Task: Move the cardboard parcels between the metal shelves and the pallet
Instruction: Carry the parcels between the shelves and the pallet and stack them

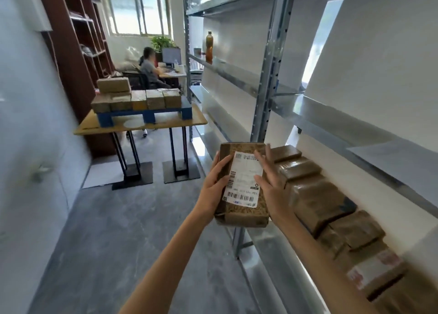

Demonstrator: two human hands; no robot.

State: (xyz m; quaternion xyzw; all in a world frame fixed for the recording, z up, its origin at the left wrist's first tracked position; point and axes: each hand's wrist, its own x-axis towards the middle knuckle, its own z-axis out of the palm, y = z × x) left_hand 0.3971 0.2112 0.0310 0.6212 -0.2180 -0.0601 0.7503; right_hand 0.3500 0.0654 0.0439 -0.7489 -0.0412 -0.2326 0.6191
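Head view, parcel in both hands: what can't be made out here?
- Shipping label text: too blurred to read.
- Underside of the held parcel: faces away; left hand and right hand cover its sides.
- Parcels on the shelf: row cut off by the right edge.
- Pallet parcel count: too far away.

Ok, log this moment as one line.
parcel held in both hands | left hand | right hand | beside shelf | pallet ahead
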